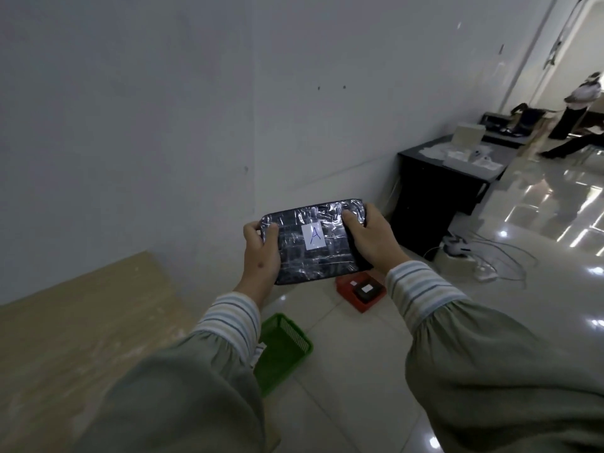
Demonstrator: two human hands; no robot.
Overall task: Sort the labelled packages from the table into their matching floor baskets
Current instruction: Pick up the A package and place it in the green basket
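1. The left hand (260, 253) grips the left short end of a black package (315, 240), thumb on top and fingers wrapped under the edge.
2. The right hand (367, 237) clamps the right end the same way, thumb pressed on the shiny wrap, so the package is held flat in the air between both hands, in front of the chest.
3. The package is wrapped in clear tape and carries a white label (314, 236) with a blue letter "A" facing up.
4. Both arms wear loose grey-green sleeves with striped cuffs (421, 291).
5. Directly below the package an orange basket (346, 289) sits on the floor, with a small dark packet (367, 291) inside it.
6. A green basket (284, 346) stands nearer, just beside the table's edge and partly hidden by the left sleeve; its contents cannot be made out.
7. The light wood table (81, 322) fills the lower left, its right edge running diagonally toward the wall.
8. A plain white wall (163, 109) closes off the left and centre.
9. The glossy tiled floor (376, 371) lies open between the baskets and to the right.
10. Farther right, a black desk (434, 204) stands against the wall, with cables and a power strip (470, 256) on the floor just beside it.
11. Another person (575, 116) stands well apart in the far corridor.
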